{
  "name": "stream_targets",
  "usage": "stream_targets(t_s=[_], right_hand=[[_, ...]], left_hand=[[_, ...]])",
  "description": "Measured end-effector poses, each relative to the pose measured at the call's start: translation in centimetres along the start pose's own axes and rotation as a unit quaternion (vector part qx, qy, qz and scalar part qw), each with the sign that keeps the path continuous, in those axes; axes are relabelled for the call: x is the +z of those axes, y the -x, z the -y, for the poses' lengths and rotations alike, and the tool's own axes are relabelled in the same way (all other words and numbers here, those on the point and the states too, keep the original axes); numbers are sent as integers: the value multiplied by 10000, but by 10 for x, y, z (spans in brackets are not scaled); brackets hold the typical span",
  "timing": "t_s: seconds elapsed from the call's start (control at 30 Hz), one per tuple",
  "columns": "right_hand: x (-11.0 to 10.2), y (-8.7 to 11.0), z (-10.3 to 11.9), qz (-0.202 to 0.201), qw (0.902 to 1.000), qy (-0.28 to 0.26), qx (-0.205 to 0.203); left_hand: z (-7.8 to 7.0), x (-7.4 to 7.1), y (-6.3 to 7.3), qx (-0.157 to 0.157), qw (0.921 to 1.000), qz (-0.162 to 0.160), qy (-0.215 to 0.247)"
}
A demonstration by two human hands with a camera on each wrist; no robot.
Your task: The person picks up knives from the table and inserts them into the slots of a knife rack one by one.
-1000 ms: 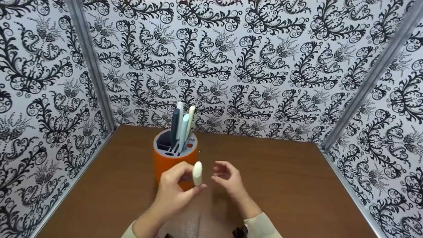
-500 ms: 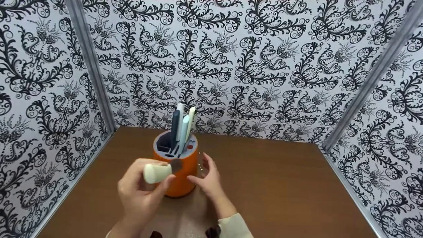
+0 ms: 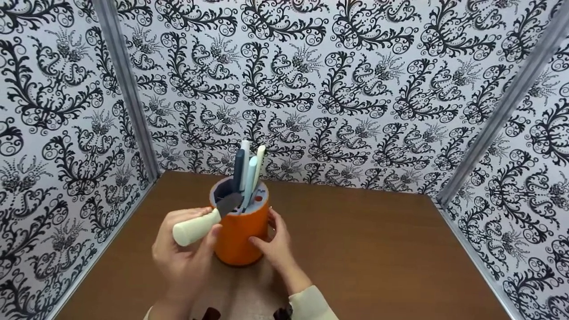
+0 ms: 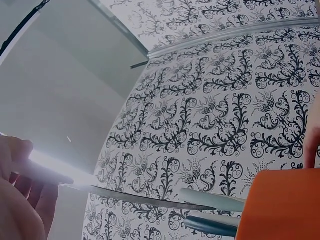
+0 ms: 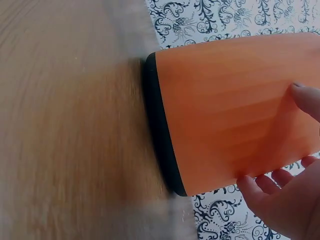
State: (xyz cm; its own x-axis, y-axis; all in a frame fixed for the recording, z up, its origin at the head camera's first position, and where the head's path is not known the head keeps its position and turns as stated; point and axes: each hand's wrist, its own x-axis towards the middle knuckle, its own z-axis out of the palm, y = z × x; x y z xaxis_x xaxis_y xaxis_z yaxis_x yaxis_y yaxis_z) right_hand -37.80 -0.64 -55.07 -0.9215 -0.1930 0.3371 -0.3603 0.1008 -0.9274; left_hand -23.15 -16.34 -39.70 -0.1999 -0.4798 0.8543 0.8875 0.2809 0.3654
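Note:
My left hand grips a knife by its cream handle. Its blade slants over the slotted top of an orange knife block; in the left wrist view the blade reaches toward the handles there. Whether the tip has entered a slot, I cannot tell. My right hand holds the block's right side, thumb in front and fingers round the side, as the right wrist view confirms. Several knives stand upright in the block, with dark blue, white, light blue and cream handles.
The block stands on a brown wooden table. Walls with a black-and-white scroll pattern enclose the back and both sides, with grey metal strips along the corners.
My left hand has moved left, turning the knife so its blade points at the block's top. My right hand has come left onto the block and now holds its side.

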Motion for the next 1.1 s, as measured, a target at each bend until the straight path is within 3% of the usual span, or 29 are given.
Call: stream_targets(t_s=[0.2,0.47,0.7,0.8,1.0,1.1], right_hand=[[0,-2,-1,-62,9998,195,-20],[0,-3,0,-3,9996,296,37],[-1,-2,0,-18,9997,239,38],[0,-3,0,-25,9998,205,30],[0,-3,0,-80,9998,195,39],[-1,-3,-1,-78,9998,200,37]], left_hand=[[8,-2,0,-144,9998,102,-88],[22,-2,3,93,9983,389,-434],[33,-1,5,103,9968,600,-520],[38,-2,6,-1,9958,704,-581],[48,1,9,-499,9949,788,-371],[56,5,13,-559,9944,829,-347]])
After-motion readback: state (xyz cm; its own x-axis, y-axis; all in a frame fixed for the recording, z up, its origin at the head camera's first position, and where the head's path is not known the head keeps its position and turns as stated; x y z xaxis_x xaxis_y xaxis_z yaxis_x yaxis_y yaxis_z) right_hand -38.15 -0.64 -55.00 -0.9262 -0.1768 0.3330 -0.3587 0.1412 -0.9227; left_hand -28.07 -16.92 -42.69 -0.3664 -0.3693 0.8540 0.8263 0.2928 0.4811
